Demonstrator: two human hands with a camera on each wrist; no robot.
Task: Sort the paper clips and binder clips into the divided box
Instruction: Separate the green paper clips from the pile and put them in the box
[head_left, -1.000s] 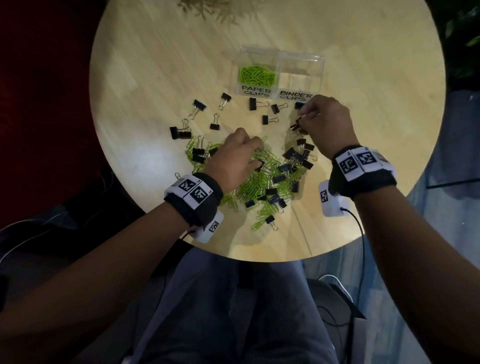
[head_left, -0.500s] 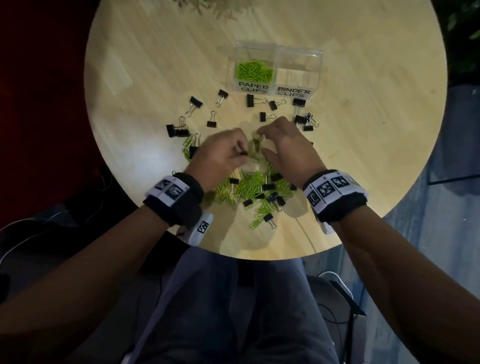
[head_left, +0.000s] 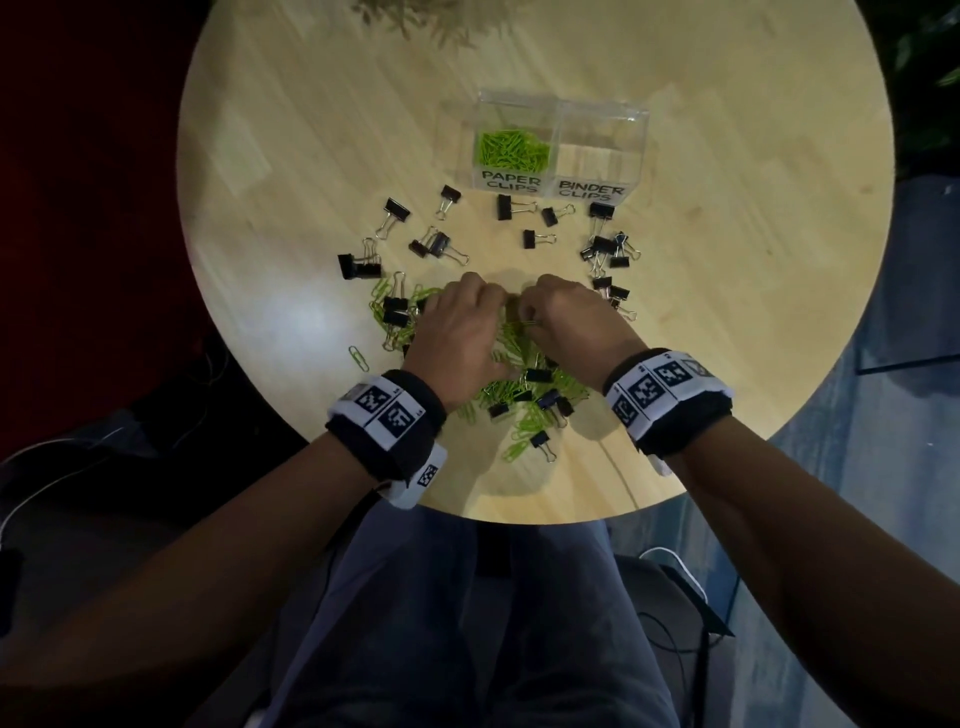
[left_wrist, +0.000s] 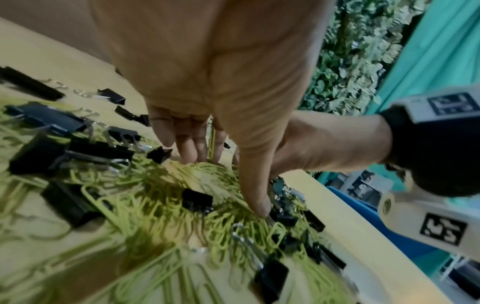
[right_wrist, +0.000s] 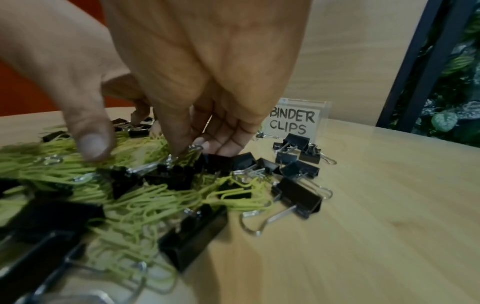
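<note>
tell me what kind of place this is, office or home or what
Hard to say; probably an office lounge or studio. A round wooden table stands by a wall of leafy plants, with cables on the floor.

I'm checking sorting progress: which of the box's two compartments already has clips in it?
The left compartment, labelled PAPER CLIPS, holds a heap of green paper clips; the right compartment, labelled BINDER CLIPS, shows only bare floor.
</note>
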